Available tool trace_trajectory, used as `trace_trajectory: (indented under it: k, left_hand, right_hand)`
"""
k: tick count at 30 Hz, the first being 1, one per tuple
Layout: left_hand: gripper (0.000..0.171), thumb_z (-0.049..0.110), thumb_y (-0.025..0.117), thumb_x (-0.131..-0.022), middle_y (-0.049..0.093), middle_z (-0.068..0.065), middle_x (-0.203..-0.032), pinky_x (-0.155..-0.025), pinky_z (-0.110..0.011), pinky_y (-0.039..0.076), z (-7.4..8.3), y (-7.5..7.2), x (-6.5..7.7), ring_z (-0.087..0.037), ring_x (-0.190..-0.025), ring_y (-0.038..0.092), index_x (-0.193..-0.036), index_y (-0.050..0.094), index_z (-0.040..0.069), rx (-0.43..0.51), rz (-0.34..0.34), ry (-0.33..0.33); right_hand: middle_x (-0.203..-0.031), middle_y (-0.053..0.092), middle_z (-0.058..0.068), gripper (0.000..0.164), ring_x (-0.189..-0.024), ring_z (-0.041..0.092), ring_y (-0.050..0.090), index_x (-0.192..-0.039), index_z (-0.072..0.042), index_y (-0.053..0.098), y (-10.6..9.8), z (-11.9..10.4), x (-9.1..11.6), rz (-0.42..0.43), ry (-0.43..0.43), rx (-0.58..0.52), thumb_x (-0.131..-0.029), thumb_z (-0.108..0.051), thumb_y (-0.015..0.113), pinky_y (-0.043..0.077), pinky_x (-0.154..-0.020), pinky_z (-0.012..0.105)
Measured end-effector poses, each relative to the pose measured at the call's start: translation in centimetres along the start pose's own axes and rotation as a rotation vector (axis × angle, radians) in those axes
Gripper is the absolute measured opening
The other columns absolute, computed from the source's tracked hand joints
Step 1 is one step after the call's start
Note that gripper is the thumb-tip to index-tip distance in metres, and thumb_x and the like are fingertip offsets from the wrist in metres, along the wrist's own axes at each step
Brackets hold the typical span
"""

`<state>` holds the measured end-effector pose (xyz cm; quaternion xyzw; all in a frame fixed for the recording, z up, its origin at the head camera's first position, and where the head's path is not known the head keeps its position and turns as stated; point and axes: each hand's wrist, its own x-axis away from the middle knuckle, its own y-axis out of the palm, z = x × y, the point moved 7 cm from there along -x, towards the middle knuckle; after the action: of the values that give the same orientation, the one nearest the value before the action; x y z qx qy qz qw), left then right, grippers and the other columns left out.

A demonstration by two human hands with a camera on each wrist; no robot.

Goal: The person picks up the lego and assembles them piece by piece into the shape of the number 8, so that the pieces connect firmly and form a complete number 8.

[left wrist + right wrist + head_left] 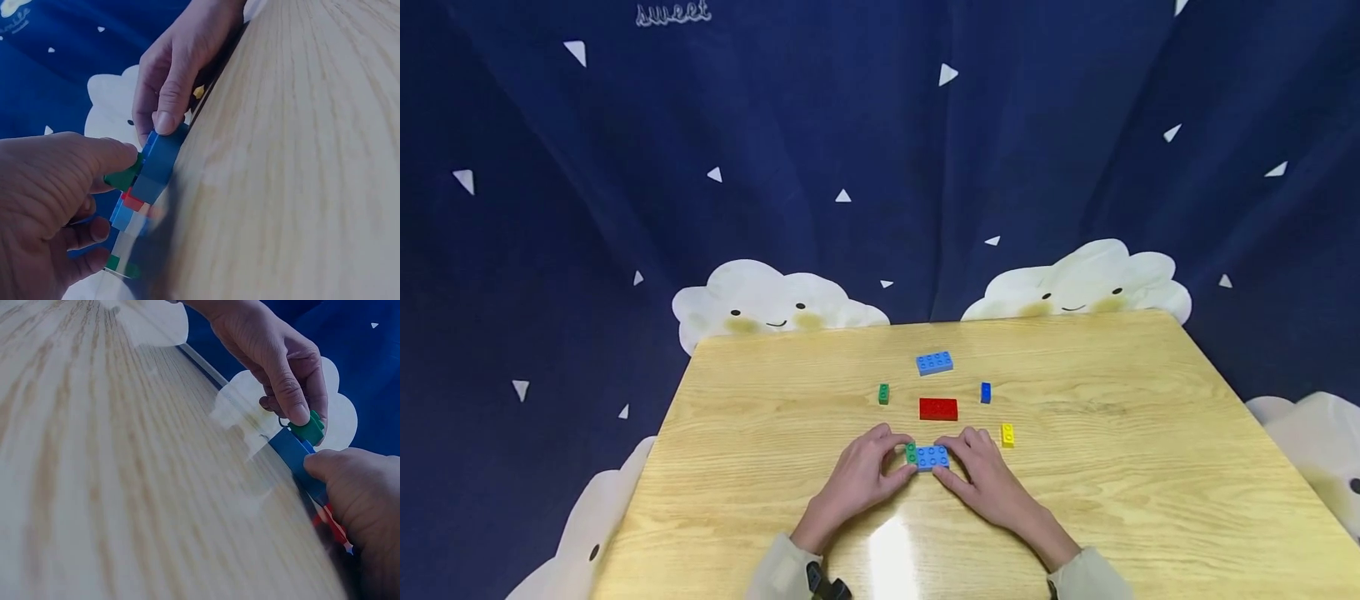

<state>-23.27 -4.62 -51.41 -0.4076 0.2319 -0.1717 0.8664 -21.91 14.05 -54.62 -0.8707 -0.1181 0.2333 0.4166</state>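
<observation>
While the left hand [868, 468] pinches a small green brick [912, 452] between thumb and fingertips, the right hand [988, 481] grips a blue brick [932, 457] by its right end, thumb on the near side and fingers on the far side. Both bricks are at the near middle of the worktop [760, 417], between the two hands. The green brick sits over the left end of the blue brick, its length running across it; six of the blue brick's studs show beside it. Whether the two are pressed fully together I cannot tell.

Just beyond them lies a red brick [938, 409], lengthwise from left to right. Behind that is a second blue brick [935, 363], near the back edge and slightly askew. A second green brick [883, 394] lies to the left of the red one, and a small dark blue brick [986, 392] to its right. Nearer the right hand, just beyond its fingers, is a yellow brick [1007, 435], stud side up. A navy curtain [820, 125] with white triangles and smiling clouds [760, 296] hangs behind.
</observation>
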Motion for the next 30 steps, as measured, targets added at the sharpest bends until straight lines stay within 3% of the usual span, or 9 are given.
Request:
trace_trajectory:
  k: [7,23,30]
  left_hand:
    - [0.032,0.028,0.082,-0.092,0.057,-0.002,-0.081,-0.054,-0.017,0.029,0.0,0.0,-0.1,-0.004,-0.063,0.036,-0.119,0.076,0.013,-0.018,0.027,0.037]
    - [0.032,0.025,0.081,-0.093,0.057,-0.004,-0.083,-0.055,-0.018,0.03,-0.3,0.5,0.1,-0.004,-0.064,0.036,-0.121,0.075,0.011,0.033,-0.002,-0.01]
    - [0.035,0.029,0.08,-0.094,0.058,-0.007,-0.085,-0.06,-0.019,0.035,-1.2,0.9,0.2,-0.005,-0.07,0.042,-0.124,0.071,0.013,0.158,-0.047,-0.07]
  right_hand:
    - [-0.101,0.049,-0.011,0.039,-0.091,0.008,0.035,-0.134,-0.017,0.067,-0.1,0.1,-0.1,0.013,-0.02,0.008,-0.102,-0.04,0.068,0.034,-0.079,0.028]
    - [-0.1,0.049,-0.011,0.039,-0.089,0.008,0.034,-0.133,-0.016,0.067,0.1,0.1,0.0,0.018,-0.006,0.004,-0.102,-0.039,0.069,0.033,-0.077,0.028]
    - [-0.102,0.05,-0.011,0.041,-0.09,0.009,0.035,-0.134,-0.016,0.066,0.2,0.3,0.0,0.005,0.013,-0.003,-0.102,-0.041,0.067,0.033,-0.078,0.028]
